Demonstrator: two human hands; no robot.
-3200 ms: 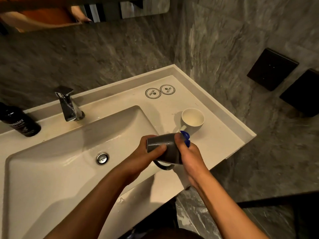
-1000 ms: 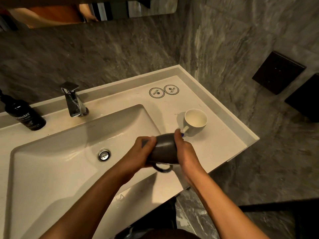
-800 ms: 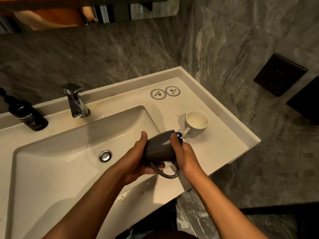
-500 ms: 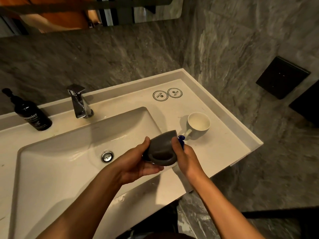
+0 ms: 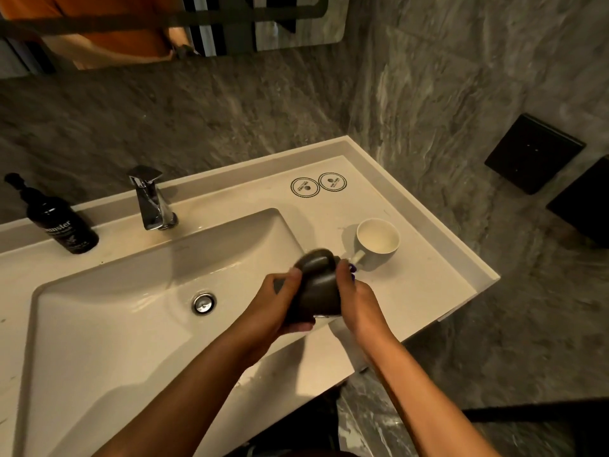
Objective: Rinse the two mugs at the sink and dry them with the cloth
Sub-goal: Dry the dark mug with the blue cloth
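Observation:
I hold a dark grey mug (image 5: 318,285) between both hands above the right edge of the sink basin (image 5: 108,324), its handle turned up and away from me. My left hand (image 5: 275,306) grips the mug's left side. My right hand (image 5: 357,300) presses its right side, and a bit of blue cloth (image 5: 352,269) peeks out by the fingers. The rest of the cloth is hidden. A white mug (image 5: 377,240) stands upright on the counter just beyond my right hand, handle pointing toward me.
A chrome faucet (image 5: 150,199) stands behind the basin, with no water seen running. A black pump bottle (image 5: 62,222) is at the back left. Two round stickers (image 5: 318,184) mark the counter's far right. Marble walls close in behind and right.
I have turned the grey mug in my hands: its handle went from hanging underneath to pointing up and away. Both hands stayed on it; the white mug has not moved.

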